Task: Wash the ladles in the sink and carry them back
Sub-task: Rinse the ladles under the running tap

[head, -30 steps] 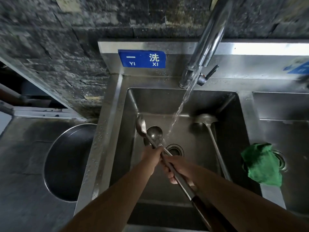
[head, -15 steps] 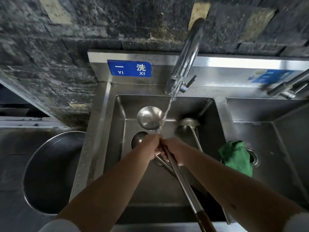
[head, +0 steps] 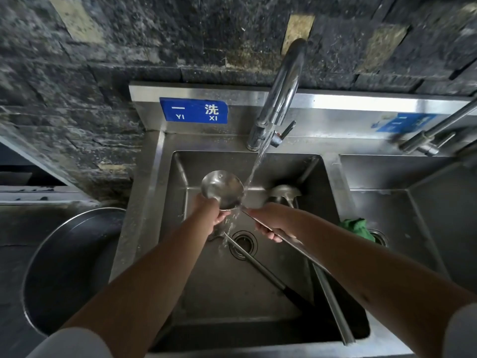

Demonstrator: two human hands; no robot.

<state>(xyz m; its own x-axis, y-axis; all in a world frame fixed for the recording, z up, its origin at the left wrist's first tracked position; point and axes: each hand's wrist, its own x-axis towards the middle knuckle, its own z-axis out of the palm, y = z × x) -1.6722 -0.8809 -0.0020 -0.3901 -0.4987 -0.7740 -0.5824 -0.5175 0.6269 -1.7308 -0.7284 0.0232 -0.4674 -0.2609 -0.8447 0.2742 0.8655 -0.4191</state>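
Observation:
A steel ladle (head: pixel 222 188) is held over the left sink basin (head: pixel 178 228), its bowl just left of the running water. My left hand (head: pixel 211 213) cups the underside of that bowl. My right hand (head: pixel 268 220) grips the same ladle's handle a little behind the bowl. A second ladle (head: pixel 260 270) lies on the basin floor with its dark grip toward me; its bowl is hidden under my left hand. A third ladle (head: pixel 284 193) leans in the basin's far right corner, its handle running toward the near edge.
The tap (head: pixel 281 94) pours water past the drain (head: pixel 244 244). A green cloth (head: pixel 357 227) hangs over the divider to the right basin (head: pixel 413 228). A big round metal pot (head: pixel 67 267) sits left of the sink. A dark tiled wall stands behind.
My hands have come apart: the left has slid up to the ladle's bowl, the right has moved down the handle. The bowl has tilted under the stream.

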